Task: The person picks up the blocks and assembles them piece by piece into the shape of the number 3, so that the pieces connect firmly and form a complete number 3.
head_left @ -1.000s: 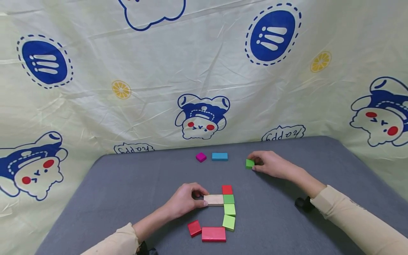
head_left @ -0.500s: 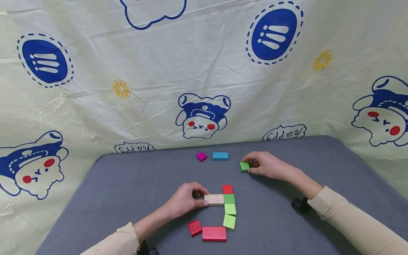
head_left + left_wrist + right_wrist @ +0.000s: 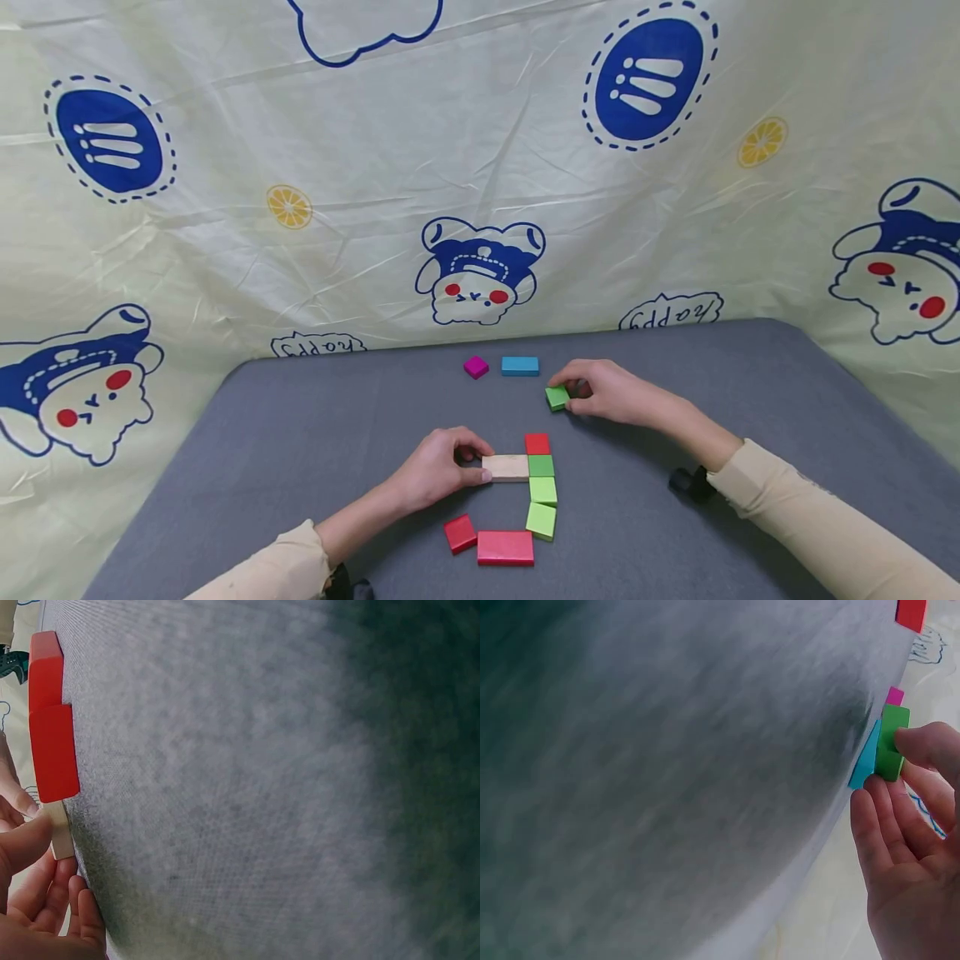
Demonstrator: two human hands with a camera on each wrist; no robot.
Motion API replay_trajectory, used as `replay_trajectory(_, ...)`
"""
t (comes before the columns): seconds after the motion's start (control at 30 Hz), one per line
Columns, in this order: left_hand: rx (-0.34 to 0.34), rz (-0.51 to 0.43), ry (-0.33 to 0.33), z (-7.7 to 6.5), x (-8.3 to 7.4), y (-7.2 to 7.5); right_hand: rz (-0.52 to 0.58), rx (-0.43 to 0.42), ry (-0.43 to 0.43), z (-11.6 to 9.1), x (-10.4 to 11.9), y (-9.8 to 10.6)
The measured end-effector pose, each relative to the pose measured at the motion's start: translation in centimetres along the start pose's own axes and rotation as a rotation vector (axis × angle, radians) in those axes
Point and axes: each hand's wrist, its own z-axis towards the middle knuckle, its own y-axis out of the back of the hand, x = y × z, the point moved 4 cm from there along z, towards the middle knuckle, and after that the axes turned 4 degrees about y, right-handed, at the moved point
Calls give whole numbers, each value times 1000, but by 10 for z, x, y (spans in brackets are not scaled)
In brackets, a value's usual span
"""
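My left hand (image 3: 435, 468) pinches the left end of a plain wooden block (image 3: 508, 468), whose right end meets a column of blocks. In that column, from the far end, are a red block (image 3: 537, 443), a green block (image 3: 541, 466) and two light green blocks (image 3: 543, 491). My right hand (image 3: 611, 392) pinches a green block (image 3: 557, 398) between thumb and fingers, near a blue block (image 3: 520, 367). In the right wrist view the thumb presses one face of the held green block (image 3: 892, 742). The left wrist view shows the wooden block (image 3: 60, 831) partly hidden behind the thumb.
Nearest the body lie a long red block (image 3: 506, 548) and a tilted red block (image 3: 460, 533) touching its left end. A magenta block (image 3: 476, 367) sits at the back beside the blue one. A patterned cloth (image 3: 360, 267) hangs behind the grey table (image 3: 315, 433).
My right hand has carried the green block to the left and slightly nearer, and the block has turned a little. The left hand stays on the wooden block.
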Motion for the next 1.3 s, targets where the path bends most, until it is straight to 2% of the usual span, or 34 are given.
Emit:
replay_trajectory(0.17,-5,1,-17,0,0,0,1,30,24,5,10,-4)
replay_trajectory(0.53,-4,7,-8,3,1,0,-6,108,78,7,27,-12)
replay_trajectory(0.83,3,4,2,3,2,-1,2,142,83,8,33,-18)
replay_trajectory(1.3,-3,2,8,3,2,-2,16,177,76,10,28,-28)
